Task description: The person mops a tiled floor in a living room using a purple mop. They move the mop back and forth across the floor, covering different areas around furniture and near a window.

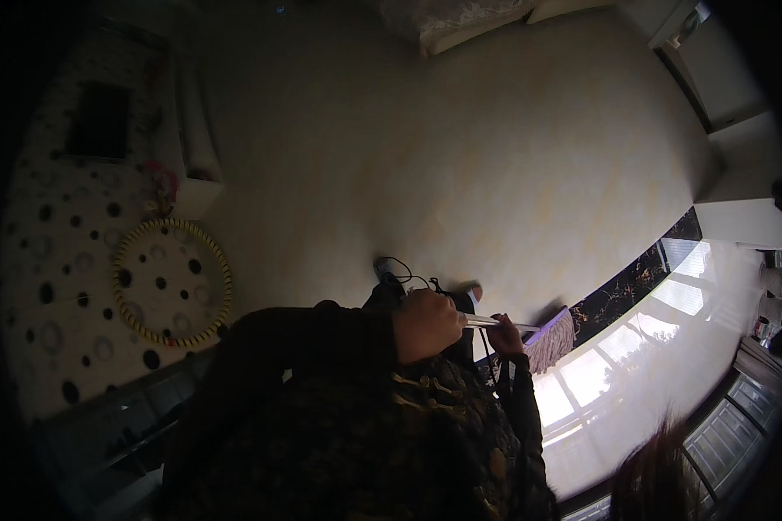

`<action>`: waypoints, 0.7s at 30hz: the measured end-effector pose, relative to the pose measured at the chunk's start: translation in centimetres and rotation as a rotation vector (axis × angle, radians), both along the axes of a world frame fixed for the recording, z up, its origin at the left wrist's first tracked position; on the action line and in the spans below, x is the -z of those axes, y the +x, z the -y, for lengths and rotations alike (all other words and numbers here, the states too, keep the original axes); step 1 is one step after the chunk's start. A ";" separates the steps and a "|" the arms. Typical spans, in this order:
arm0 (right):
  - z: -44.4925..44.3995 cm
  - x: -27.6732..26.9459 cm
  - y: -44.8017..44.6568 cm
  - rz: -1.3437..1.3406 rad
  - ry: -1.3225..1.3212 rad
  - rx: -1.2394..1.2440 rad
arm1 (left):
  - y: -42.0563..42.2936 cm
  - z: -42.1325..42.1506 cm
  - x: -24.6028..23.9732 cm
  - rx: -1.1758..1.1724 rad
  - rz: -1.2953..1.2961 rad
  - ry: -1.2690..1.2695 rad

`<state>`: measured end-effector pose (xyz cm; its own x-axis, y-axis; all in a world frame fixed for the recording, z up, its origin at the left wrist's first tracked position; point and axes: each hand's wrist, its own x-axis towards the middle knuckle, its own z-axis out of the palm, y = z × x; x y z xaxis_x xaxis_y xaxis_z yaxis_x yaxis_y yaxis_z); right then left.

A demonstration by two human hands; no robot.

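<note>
A mop crosses in front of my body, its metal handle (481, 320) slanting down to the right. My left hand (430, 325) is closed around the upper part of the handle. Further down the shaft, my right hand (507, 335) also grips it. The mop head (550, 345) has a purple plate and a fringe of greyish-mauve strands. It lies at the right, by a dark marbled floor strip (619, 275) and a glossy floor area bright with window reflections.
A yellow-and-black hula hoop (226, 286) leans at the left against a dotted wall (45, 293). A low white cabinet (199, 195) stands beyond it. Light tiled floor (463, 163) spreads ahead of my feet. A cloth-covered piece of furniture (476, 26) is at the top. A cord hangs near my legs.
</note>
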<state>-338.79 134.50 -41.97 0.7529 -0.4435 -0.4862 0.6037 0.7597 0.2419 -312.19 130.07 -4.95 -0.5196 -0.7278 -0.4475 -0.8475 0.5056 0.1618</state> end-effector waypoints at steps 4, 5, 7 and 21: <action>-0.5 0.8 4.9 -0.137 -0.049 -0.076 | 5.8 -1.7 0.5 -0.098 -0.027 -0.040; -0.3 1.2 6.6 -0.069 -0.009 -0.048 | 7.9 -1.9 0.5 -0.086 -0.077 -0.093; 0.1 2.0 10.1 -0.068 -0.031 -0.088 | 11.5 -2.7 0.5 -0.094 -0.041 -0.097; 9.6 -1.5 38.8 0.059 -0.179 -0.520 | 34.6 -7.0 -2.8 -0.398 0.126 -0.151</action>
